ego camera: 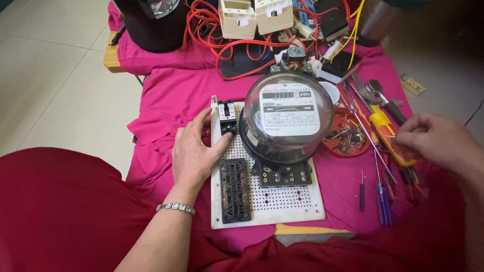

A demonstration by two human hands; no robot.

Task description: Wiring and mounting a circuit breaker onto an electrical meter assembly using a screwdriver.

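Observation:
My left hand rests on the left edge of a white perforated board, fingers spread, thumb near a small black circuit breaker. A round electricity meter with a clear dome is mounted on the board, above a black terminal block. A long black switch strip lies on the board below my hand. My right hand hovers at the right, fingers curled over a yellow-handled screwdriver; whether it grips it is unclear.
A pink cloth covers the table. A red dish of small screws, several screwdrivers and a wrench lie at the right. Red wires, white socket boxes and a black object crowd the back.

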